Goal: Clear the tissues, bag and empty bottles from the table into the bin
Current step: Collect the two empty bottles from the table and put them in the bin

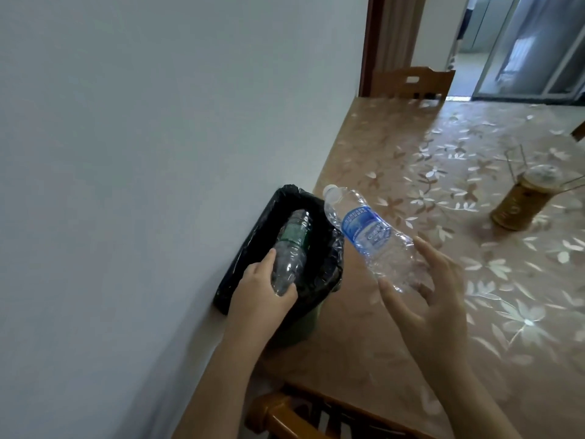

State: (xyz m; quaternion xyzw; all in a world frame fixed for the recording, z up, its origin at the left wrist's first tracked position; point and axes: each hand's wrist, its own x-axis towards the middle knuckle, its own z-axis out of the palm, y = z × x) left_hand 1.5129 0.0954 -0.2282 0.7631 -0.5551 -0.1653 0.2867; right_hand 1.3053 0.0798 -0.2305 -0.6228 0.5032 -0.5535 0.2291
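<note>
A bin point(240, 274) lined with a black bag stands between the wall and the table's left edge. My left hand point(258, 291) grips the base of a clear empty bottle with a green label point(291, 245), which points neck-first down into the bin's mouth. My right hand point(424, 289) holds the base of a second clear empty bottle with a blue label point(367, 229) and a white cap. That bottle is tilted, cap up and to the left, over the table's left edge just right of the bin.
The table point(411, 147) carries a brown floral cloth. A gold tin point(519, 204) with thin wires beside it stands at the right. A wooden chair point(411, 82) is at the far end and another chair back point(285, 416) is just below me. The white wall point(142, 137) fills the left.
</note>
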